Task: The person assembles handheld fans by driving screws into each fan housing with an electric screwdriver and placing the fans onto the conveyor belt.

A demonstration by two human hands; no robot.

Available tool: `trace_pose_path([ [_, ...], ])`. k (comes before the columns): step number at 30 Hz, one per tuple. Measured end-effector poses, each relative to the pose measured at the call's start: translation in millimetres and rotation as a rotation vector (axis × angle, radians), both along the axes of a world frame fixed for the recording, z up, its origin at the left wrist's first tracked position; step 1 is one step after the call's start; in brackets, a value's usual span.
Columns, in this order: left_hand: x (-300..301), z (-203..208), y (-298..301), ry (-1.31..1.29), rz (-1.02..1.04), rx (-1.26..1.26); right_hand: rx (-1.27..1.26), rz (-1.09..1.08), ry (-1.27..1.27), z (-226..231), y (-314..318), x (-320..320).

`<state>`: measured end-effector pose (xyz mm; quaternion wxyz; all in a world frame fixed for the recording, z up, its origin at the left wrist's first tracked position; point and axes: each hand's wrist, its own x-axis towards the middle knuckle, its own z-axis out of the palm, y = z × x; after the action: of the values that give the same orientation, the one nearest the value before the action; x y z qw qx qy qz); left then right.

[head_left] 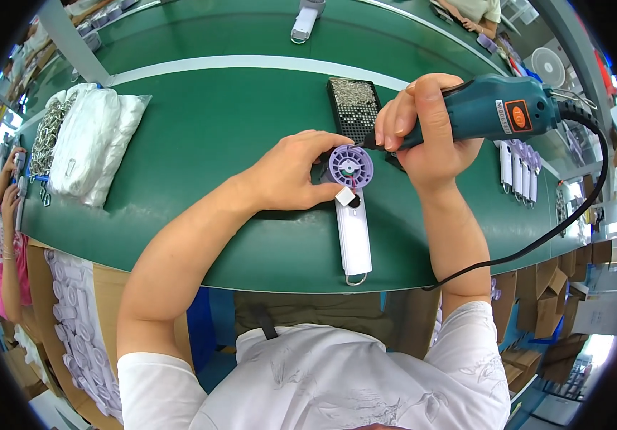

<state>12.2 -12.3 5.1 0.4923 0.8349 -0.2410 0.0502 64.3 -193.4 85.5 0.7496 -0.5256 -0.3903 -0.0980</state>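
A small handheld fan [353, 240] with a white handle and a wire loop at its near end lies on the green bench. Around its round purple head [351, 167] my left hand [295, 172] is closed, thumb and fingers on the rim. My right hand [430, 122] grips a teal electric screwdriver [498, 107], held nearly level. Its dark tip meets the far right rim of the fan head; the exact contact point is too small to make out. Just beyond stands a black perforated screw tray [353, 107] heaped with small screws.
At the left lie clear plastic bags [97, 143] beside metal chains [52, 132]. Several white fan handles [518, 170] rest at the right. Another fan [307, 21] sits beyond the pale strip. The screwdriver's black cord [573, 222] loops past my right forearm. Boxes of parts [79, 322] stand below the bench; co-workers sit nearby.
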Motion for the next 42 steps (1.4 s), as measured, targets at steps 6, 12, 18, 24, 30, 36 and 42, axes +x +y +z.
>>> trace_pose_path([
  [6,-0.3,0.9,-0.1,-0.024,-0.003,-0.002,-0.02,0.025,-0.021,-5.3,2.9,4.0],
  [12,0.4,-0.7,0.0,-0.046,0.0,0.011,0.02,0.075,-0.083,-1.2,-0.8,7.0],
  [18,0.8,-0.4,0.0,-0.017,-0.001,-0.006,0.14,0.225,0.028,-2.8,-5.4,11.3],
  [24,-1.2,-1.2,-0.2,-0.036,-0.028,-0.032,0.147,0.254,0.051,9.0,-10.5,16.7],
  [30,2.6,-3.3,5.4,0.026,-0.116,-0.176,0.19,0.27,0.074,12.8,-13.2,15.4],
  [36,3.7,1.7,-4.5,0.009,0.03,-0.259,0.21,0.303,0.1,17.3,-10.1,9.2],
  [42,3.9,-0.1,-5.2,-0.082,0.08,-0.276,0.195,0.301,0.111,19.4,-10.2,7.7],
])
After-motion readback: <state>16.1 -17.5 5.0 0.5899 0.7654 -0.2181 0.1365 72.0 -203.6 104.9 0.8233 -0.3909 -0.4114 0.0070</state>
